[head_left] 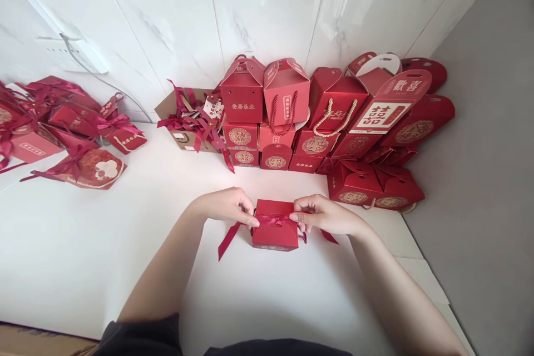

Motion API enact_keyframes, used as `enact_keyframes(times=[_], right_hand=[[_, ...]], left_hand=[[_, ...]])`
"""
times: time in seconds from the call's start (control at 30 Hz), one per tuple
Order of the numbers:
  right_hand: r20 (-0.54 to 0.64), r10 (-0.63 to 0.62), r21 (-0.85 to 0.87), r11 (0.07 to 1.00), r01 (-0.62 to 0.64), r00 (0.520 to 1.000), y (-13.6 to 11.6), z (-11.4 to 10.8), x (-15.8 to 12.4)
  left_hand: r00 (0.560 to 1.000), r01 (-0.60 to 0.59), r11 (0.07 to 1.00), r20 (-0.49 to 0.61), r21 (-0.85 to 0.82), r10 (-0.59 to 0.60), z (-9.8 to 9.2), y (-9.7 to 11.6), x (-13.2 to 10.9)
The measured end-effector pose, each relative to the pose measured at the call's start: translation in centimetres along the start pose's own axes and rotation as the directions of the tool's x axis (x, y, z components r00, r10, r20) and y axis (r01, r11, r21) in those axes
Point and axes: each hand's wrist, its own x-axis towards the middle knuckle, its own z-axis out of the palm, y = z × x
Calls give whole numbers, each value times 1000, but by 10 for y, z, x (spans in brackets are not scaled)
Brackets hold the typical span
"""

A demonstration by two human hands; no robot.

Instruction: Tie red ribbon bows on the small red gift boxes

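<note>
A small red gift box [275, 239] sits on the white table in front of me. Across its top runs a dark pink ribbon [228, 241], knotted or looped at the middle of the lid. My left hand [231, 206] pinches the ribbon at the box's left edge, and one tail hangs down to the left below it. At the right edge, my right hand [321, 214] has thumb and fingers closed on the ribbon, with another tail showing beneath the hand. Part of a cord handle shows at each side of the box.
Stacked red gift boxes [242, 104] line the wall ahead, continuing to the right. A brown cardboard box [187, 139] holds ribbons and tags. At the left lies a pile of ribboned boxes [75, 117]. A cable [83, 64] runs from the wall socket. A grey panel [479, 139] borders the right.
</note>
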Motion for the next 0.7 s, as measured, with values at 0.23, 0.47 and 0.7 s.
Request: enact_keyframes(times=[0.23, 0.47, 0.7], right_hand=[[29, -41, 1, 999, 41, 999, -11, -3, -4], [29, -24, -75, 997, 26, 999, -3, -2, -2], [95, -59, -81, 994, 67, 994, 0, -10, -3]], left_hand=[[1000, 24, 998, 18, -64, -22, 0, 0, 3], [997, -45, 996, 57, -81, 49, -1, -7, 7], [989, -88, 985, 107, -151, 105, 0, -13, 11]])
